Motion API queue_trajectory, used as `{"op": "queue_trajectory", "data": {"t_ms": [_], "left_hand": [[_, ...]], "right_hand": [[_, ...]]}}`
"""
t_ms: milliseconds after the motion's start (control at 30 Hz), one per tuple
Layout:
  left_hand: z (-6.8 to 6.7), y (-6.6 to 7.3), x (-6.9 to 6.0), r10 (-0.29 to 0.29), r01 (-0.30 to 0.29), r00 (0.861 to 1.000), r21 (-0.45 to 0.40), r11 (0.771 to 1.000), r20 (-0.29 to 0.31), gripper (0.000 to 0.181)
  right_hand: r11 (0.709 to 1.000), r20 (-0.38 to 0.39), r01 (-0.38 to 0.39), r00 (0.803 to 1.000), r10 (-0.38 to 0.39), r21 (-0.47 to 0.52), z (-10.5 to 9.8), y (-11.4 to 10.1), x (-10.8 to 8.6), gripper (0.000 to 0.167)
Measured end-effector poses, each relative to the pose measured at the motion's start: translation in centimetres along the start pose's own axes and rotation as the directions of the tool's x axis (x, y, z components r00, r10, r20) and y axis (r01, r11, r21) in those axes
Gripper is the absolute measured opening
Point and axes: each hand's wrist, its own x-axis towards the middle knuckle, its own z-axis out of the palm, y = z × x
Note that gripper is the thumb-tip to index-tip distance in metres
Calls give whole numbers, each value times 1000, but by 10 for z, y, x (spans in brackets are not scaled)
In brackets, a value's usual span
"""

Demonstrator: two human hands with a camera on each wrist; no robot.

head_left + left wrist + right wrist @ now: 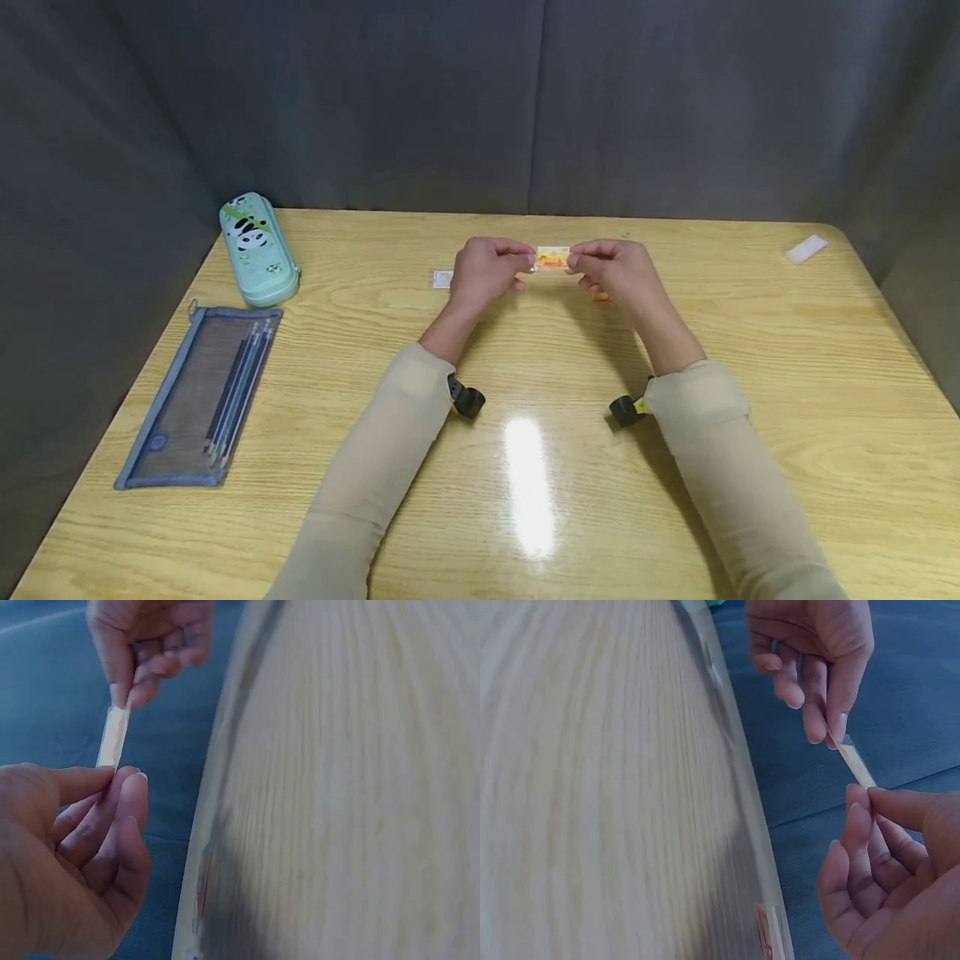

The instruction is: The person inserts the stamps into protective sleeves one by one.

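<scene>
A small rectangular piece with yellow-orange print [552, 257] is held up above the far part of the table, stretched between both hands. My left hand [482, 272] pinches its left end between thumb and fingers; my right hand [628, 272] pinches the right end the same way. In the left wrist view the piece [112, 737] shows a narrow whitish side. A clear, film-like end shows by the left fingertips in the right wrist view. Just left of the left hand lies a small white printed piece [442, 279]. An orange piece [602, 297] lies partly hidden below the right hand.
A mint panda pencil case [258, 250] lies at the back left. In front of it is a blue mesh zip pouch [180, 392] with several pencils inside. A small white block [806, 248] lies at the back right. Dark curtains [375, 108] border the wooden table [525, 367].
</scene>
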Motion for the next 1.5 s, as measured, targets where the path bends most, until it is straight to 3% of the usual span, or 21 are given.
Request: {"op": "queue_trajectory", "data": {"t_ms": [133, 333, 667, 867, 1033, 1267, 1500], "left_hand": [[-1, 4, 7, -17, 19, 1000, 198, 980, -12, 15], [0, 4, 14, -20, 22, 1000, 464, 886, -9, 16], [14, 3, 22, 5, -4, 1000, 668, 744, 1, 16], [16, 2, 26, 27, -25, 1000, 745, 667, 9, 18], [16, 0, 28, 36, -19, 999, 765, 644, -5, 16], [14, 1, 28, 20, -15, 1000, 760, 650, 3, 14], [14, 2, 25, -11, 12, 1000, 755, 656, -6, 21]], "right_hand": [[998, 17, -16, 1000, 17, -64, 1, -1, 8, 26], [982, 56, -22, 998, 33, -190, 5, -5, 19, 24], [945, 60, -10, 998, 31, -327, 9, 0, 27, 21], [901, 39, -4, 999, 24, -434, 12, 1, 33, 22], [859, 48, 3, 999, 25, -512, 16, 0, 36, 24], [823, 50, -12, 998, 49, -567, 18, -2, 37, 27], [807, 56, -9, 997, 52, -590, 14, -3, 36, 33]]}}
